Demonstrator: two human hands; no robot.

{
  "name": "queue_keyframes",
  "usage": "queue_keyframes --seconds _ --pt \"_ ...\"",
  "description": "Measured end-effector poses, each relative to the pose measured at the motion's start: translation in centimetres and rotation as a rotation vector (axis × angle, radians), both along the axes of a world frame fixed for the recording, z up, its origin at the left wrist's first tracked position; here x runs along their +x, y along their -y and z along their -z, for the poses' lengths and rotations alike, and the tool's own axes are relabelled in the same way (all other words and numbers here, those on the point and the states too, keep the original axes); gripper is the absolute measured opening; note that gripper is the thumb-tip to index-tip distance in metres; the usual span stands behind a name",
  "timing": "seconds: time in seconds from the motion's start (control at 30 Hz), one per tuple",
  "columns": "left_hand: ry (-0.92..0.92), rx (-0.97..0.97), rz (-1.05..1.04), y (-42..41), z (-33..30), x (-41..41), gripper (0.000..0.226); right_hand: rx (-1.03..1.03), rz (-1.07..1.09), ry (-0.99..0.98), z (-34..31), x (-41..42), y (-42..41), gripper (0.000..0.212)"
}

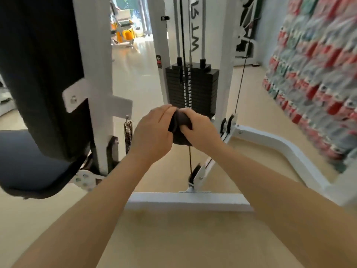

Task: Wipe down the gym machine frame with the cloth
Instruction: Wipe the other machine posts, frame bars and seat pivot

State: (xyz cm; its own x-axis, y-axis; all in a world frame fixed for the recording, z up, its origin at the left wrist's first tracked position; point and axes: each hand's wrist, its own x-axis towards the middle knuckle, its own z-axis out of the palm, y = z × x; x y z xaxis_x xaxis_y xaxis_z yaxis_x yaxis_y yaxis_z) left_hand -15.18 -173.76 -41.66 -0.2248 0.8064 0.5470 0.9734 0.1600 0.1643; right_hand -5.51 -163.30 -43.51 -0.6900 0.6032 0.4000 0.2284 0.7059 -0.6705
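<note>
Black padded seat back (38, 74) far left, white steel upright of machine frame (100, 93) just beside it. Left hand (152, 132) and right hand (201, 128) both clenched round bunched dark cloth (180, 130), mid-air, off the frame. Upright's long axis vertical, left of cloth, nearer left hand. Black weight stack (193, 86) behind.

Pale, glossy floor (135, 74), beige and bare, running back to a bright doorway or window (133, 14) with strong daylight spilling in and glaring off the tiles. Beyond it, blurred orange and white equipment (123, 35), too soft to identify. On the right, a wall (318, 74) covered in a red, green and grey block pattern, smeared by motion. Farther back, a plain light blue-grey wall (270, 26). Even, soft indoor light elsewhere.
</note>
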Motion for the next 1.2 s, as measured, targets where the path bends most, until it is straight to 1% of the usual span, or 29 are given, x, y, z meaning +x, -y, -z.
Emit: queue_keyframes --seconds 0.07,0.13,0.2,0.3,0.37,0.47,0.57,0.63,0.73,0.83,0.97,1.03,1.1,1.2 --pt "0.058 -0.033 0.066 -2.3 1.2 2.8 0.057 -0.122 0.107 0.022 0.7 4.3 -1.6 0.023" --pt "0.059 -0.052 0.177 -4.2 2.5 6.0 0.060 -0.275 0.246 -0.012 1.1 9.1 -2.7 0.023" --pt "0.052 -0.072 0.313 -6.0 3.6 9.5 0.058 -0.364 0.373 -0.040 1.9 14.3 -2.9 0.023" --pt "0.064 -0.106 0.486 -7.8 4.7 14.5 0.054 -0.409 0.514 0.006 3.4 21.7 -1.9 0.021" --pt "0.040 -0.106 0.582 -8.3 5.1 17.4 0.052 -0.407 0.618 0.027 4.1 26.0 -1.5 0.020" --pt "0.036 -0.081 0.637 -8.6 4.6 20.7 0.054 -0.390 0.733 0.023 4.1 30.5 -2.0 0.019" --pt "0.118 -0.072 0.615 -8.9 3.9 23.3 0.054 -0.382 0.692 0.062 3.0 33.7 -3.1 0.023" --pt "0.158 -0.076 0.597 -9.5 3.4 25.4 0.049 -0.329 0.659 0.111 1.9 35.8 -3.9 0.022" --pt "0.173 -0.092 0.538 -10.5 2.0 29.5 0.050 -0.259 0.638 0.138 -0.1 39.2 -5.0 0.024" --pt "0.156 -0.061 0.528 -11.4 0.5 33.5 0.047 -0.221 0.590 0.211 -1.9 42.4 -6.2 0.027" --pt "0.183 0.000 0.499 -13.4 -1.2 38.2 0.051 -0.163 0.482 0.252 -4.0 46.2 -8.5 0.024" --pt "0.208 0.029 0.464 -14.4 -2.0 40.5 0.048 -0.125 0.444 0.254 -5.3 47.5 -9.6 0.021" --pt "0.202 0.009 0.429 -15.3 -2.9 42.3 0.044 -0.091 0.398 0.235 -6.6 48.4 -10.7 0.018" --pt "0.189 -0.018 0.417 -15.9 -5.3 43.3 0.044 -0.079 0.359 0.244 -8.9 48.9 -11.7 0.018"
